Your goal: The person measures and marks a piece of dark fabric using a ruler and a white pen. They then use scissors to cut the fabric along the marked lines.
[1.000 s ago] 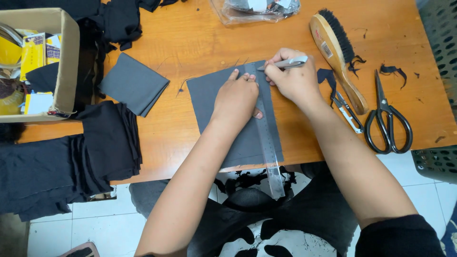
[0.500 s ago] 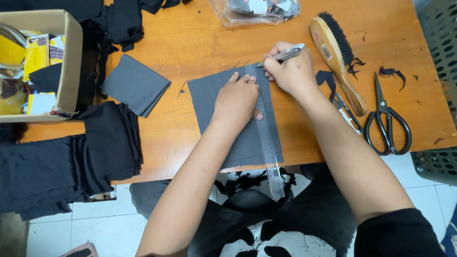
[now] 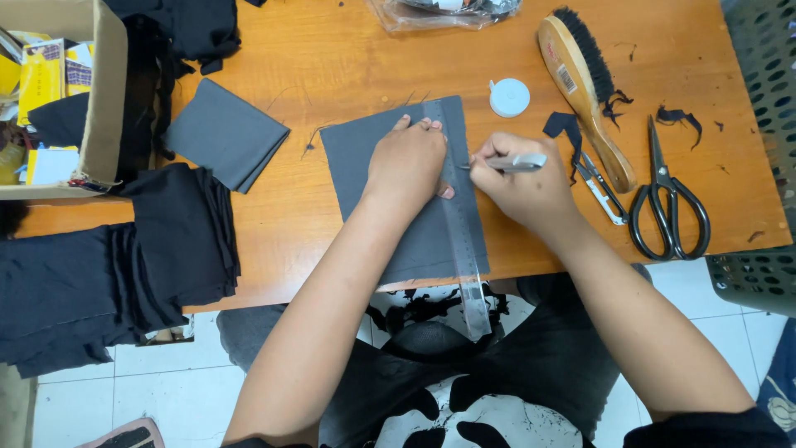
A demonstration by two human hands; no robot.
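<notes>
A dark grey fabric piece lies flat on the orange wooden table, near its front edge. A clear plastic ruler runs along the fabric's right side and sticks out past the table edge. My left hand presses flat on the fabric and the ruler. My right hand grips a silver marking pen, its tip against the ruler's right edge about midway down the fabric.
A folded grey piece lies to the left. Black cloth is piled at the left edge beside a cardboard box. On the right are a wooden brush, thread snips, black scissors, a white round case and a crate.
My right hand has slid the pen down along the ruler, from the fabric's top edge toward me. The white round case is now uncovered. My left hand stays pressed.
</notes>
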